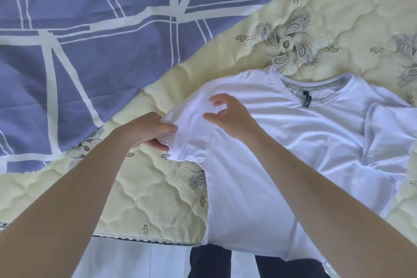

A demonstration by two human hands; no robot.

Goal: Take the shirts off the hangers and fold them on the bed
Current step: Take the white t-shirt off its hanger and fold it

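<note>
While off any hanger, shirt point(282, 142): spread collar-away on the mattress point(146, 198), flat for folding.
Left hand point(146, 130): pinching the sleeve point(191, 126) hem, likely to draw it taut or fold inward.
Right hand point(228, 113): fingers apart, curled over the shoulder, gripping nothing; poised to pin the crease.
Edges: shirt hem overhanging the mattress's near edge.
Room: quilting leftward, running up to the blue sheet point(79, 40).

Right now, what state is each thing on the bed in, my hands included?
White shirt: off its hanger, spread on the mattress, collar label showing, hem over the edge.
Near sleeve: bunched, pinched at its cuff.
Far sleeve: looks turned in over the body.
Left hand: fingers pinching the near sleeve.
Right hand: fingers loosely curled, holding nothing.
Blue cover: pulled aside.
</note>
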